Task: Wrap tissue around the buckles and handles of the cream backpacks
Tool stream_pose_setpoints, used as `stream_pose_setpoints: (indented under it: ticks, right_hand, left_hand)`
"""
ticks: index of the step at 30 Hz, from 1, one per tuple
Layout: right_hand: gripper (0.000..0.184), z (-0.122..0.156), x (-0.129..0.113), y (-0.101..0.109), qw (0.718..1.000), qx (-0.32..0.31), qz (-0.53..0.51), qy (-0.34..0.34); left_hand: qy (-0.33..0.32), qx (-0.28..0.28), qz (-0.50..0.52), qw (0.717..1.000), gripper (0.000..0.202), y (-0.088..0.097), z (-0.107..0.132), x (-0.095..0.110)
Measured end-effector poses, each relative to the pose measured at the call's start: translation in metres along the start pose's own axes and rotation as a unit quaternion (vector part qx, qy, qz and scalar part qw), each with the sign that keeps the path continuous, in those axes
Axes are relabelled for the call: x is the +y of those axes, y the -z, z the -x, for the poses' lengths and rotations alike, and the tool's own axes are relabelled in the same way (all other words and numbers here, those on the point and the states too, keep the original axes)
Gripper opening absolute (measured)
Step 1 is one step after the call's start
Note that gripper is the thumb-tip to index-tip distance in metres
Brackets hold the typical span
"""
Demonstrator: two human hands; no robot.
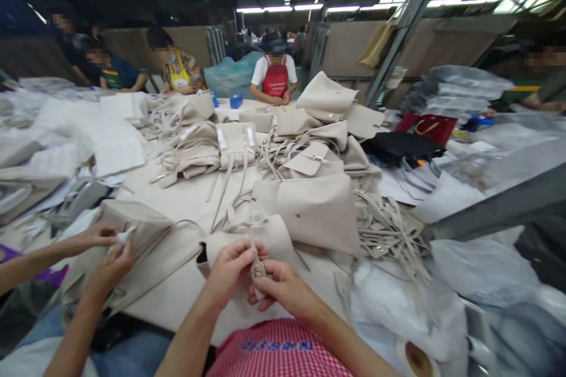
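Note:
My left hand (236, 263) and my right hand (279, 284) meet low in the middle of the view, both closed. Between them they grip a beige strap (258, 271) with a small metal fitting on it; its far end runs up toward a beige bag (274, 235) lying just beyond my fingers. Directly behind that bag rests a larger beige bag (309, 212) with its flap showing. Part of the strap is covered by my fingers.
At the left, a co-worker's hands (115, 244) work on another beige bag (137, 224). Loose straps (389, 235) are heaped at right, near plastic wrapping (389, 300) and a roll (415, 359). More beige bags (318, 159) pile up ahead. A person in a red apron (276, 79) sits opposite.

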State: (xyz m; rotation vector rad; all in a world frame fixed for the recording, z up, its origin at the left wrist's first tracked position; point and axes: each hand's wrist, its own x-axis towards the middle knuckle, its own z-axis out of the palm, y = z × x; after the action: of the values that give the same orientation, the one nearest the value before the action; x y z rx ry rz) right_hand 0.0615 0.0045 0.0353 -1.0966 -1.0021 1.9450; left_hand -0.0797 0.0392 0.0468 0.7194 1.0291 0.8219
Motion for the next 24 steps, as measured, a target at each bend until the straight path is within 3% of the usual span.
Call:
stream_pose_setpoints:
  ticks: [6,11,20,24]
  right_hand:
    - [0.04,0.006,0.0,0.002,0.995,-0.034,-0.081,-0.041]
    - [0.058,-0.003,-0.001,-0.002,0.99,0.044,-0.094,-0.098]
    - [0.032,-0.002,0.004,-0.003,0.994,0.015,-0.108,-0.019]
    - [0.027,0.0,0.002,-0.003,0.98,0.025,-0.188,-0.06]
  left_hand:
    - [-0.038,0.032,-0.034,0.998,0.028,-0.005,-0.002,-0.002]
    - [-0.038,0.014,-0.042,0.998,0.029,-0.009,0.0,-0.001]
    - [-0.023,0.023,-0.041,0.999,0.029,-0.007,-0.006,-0.005]
    - [-0.031,0.017,-0.036,0.999,0.029,-0.008,-0.007,-0.003]
